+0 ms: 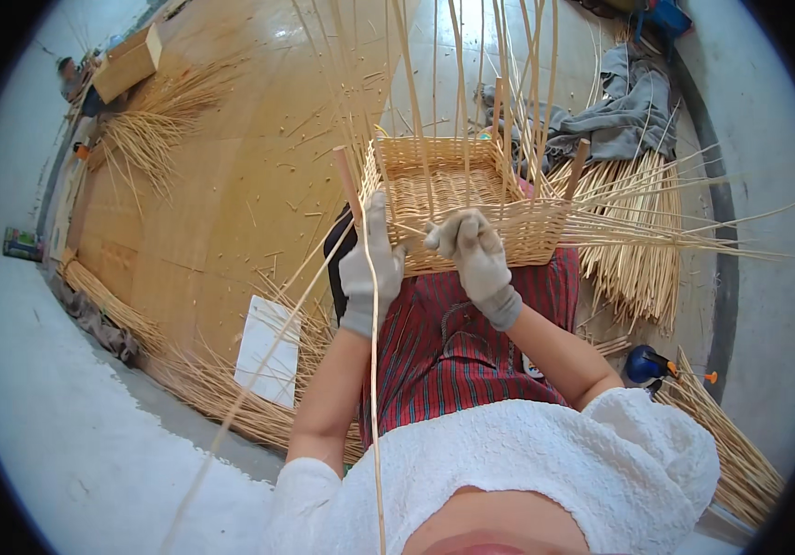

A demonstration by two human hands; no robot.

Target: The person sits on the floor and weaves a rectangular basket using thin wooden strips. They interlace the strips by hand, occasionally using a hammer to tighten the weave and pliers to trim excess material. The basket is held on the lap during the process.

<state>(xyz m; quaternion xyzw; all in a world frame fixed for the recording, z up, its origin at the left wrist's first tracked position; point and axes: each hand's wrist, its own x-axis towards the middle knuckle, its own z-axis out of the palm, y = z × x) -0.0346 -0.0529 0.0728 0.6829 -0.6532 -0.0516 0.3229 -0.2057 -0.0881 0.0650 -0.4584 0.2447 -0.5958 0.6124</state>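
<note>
A rectangular, half-woven wicker basket (pixel 531 242) rests on my lap, tilted so its inside shows. Long upright strands rise from its walls, and a wooden peg (pixel 347 180) sticks up at the near left corner. My left hand (pixel 369 273), in a pale glove, grips that corner, fingers along the outside and thumb at the front wall. At the front rim, my gloved right hand (pixel 478 254) is closed, its fingers pinching a thin wicker strand (pixel 416 228); the fingertips are partly hidden. Loose long strands hang past my left wrist toward me.
Bundles of wicker lie at right (pixel 638 240), partly under a grey cloth (pixel 633 111), and along the left. A white sheet (pixel 268 351) lies among strands. A blue spray bottle (pixel 642 365) is at my right. Another person (pixel 73 79) sits at the far left near a wooden box (pixel 129 65).
</note>
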